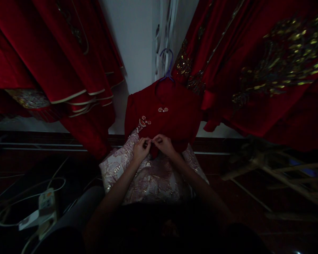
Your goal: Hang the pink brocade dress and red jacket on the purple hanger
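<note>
In the middle of the head view a red jacket (pixel 180 116) hangs on a purple hanger (pixel 170 70). Pearl-like beaded fastenings (pixel 163 110) run down its front, and a beaded ornament (pixel 143 123) with dangling strands sits left of them. My left hand (pixel 141 148) and my right hand (pixel 163 144) meet at the jacket's lower front. Their fingertips pinch a small beaded fastening (pixel 152 140) between them; it is mostly hidden and dim. Below both hands lies a pale pink brocade cloth (pixel 161 180) with a metallic pattern, across my lap.
Red garments with light piping (pixel 76 77) hang at the left, and red garments with gold sequins (pixel 281 70) at the right. A white power strip (pixel 46 208) with cables lies lower left. Wooden furniture (pixel 281 173) stands at the right. Behind is a pale wall (pixel 132 38).
</note>
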The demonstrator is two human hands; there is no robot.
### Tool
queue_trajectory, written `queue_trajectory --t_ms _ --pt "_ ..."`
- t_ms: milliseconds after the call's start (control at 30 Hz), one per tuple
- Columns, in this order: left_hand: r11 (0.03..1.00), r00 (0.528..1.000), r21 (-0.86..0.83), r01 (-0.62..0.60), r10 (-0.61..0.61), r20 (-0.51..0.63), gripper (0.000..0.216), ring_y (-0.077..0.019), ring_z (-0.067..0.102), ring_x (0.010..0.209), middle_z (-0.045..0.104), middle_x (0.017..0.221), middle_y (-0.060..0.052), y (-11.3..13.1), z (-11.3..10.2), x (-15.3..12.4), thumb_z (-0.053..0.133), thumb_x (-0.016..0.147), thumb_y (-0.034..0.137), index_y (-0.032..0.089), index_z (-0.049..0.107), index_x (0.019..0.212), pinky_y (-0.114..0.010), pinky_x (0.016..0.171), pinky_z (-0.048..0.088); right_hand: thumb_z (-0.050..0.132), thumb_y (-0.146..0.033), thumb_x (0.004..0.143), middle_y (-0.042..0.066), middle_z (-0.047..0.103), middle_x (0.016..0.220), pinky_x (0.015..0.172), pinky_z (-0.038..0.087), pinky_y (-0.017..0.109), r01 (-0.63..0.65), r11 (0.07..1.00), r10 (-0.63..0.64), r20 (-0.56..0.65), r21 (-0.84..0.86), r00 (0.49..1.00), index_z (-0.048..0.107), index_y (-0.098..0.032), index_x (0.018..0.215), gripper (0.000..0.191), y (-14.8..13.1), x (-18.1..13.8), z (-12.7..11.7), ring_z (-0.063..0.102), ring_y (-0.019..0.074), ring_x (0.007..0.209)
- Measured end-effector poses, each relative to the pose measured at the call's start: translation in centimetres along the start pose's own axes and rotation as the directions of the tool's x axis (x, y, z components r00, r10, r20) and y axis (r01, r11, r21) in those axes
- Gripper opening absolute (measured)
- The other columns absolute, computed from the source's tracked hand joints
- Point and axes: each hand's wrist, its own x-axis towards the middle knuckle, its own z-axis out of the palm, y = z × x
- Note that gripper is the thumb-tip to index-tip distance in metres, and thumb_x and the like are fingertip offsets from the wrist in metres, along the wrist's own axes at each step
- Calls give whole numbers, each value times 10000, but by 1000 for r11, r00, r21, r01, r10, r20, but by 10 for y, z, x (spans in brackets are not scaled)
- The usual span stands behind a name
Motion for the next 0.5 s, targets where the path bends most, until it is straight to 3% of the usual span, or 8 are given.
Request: queue_trajectory --t_ms 500 --pt "999 999 -52 -12 14 29 188 -98 639 713 675 905 -21 -7 4 -4 576 823 203 205 648 996 -230 670 538 612 -190 765 6 639 850 689 515 222 8 1000 -8 -34 -15 999 602 -190 815 51 9 -2 8 628 99 698"
